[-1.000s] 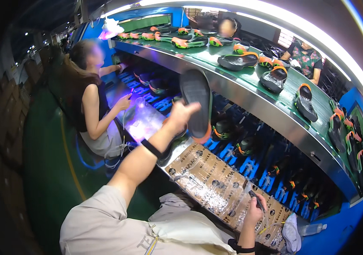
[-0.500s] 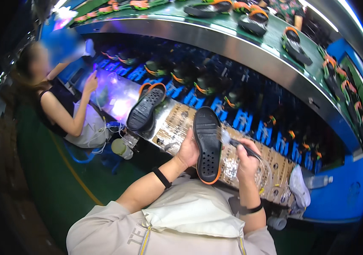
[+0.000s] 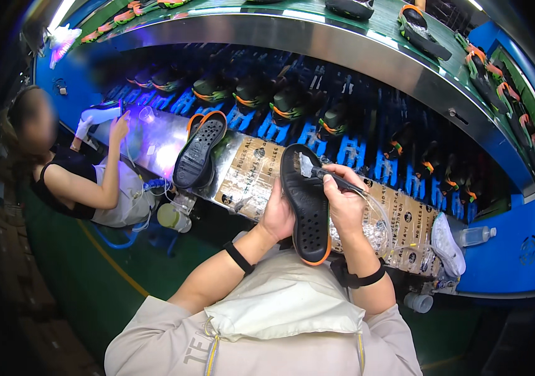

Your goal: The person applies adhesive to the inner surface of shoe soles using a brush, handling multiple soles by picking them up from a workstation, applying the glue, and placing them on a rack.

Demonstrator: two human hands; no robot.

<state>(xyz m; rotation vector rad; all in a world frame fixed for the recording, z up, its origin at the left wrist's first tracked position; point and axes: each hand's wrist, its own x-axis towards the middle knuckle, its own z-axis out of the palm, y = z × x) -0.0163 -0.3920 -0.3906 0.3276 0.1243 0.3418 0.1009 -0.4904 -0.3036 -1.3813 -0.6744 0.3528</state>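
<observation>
Behind the black sole, a brown-covered bench stands over green flooring.

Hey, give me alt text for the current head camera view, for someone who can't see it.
A person's left hand holds a black, orange-rimmed shoe sole while the right hand holds a brush against its far end. Behind is a bench partly covered in brown printed sheeting, with more soles to the left, where a co-worker sits.
</observation>
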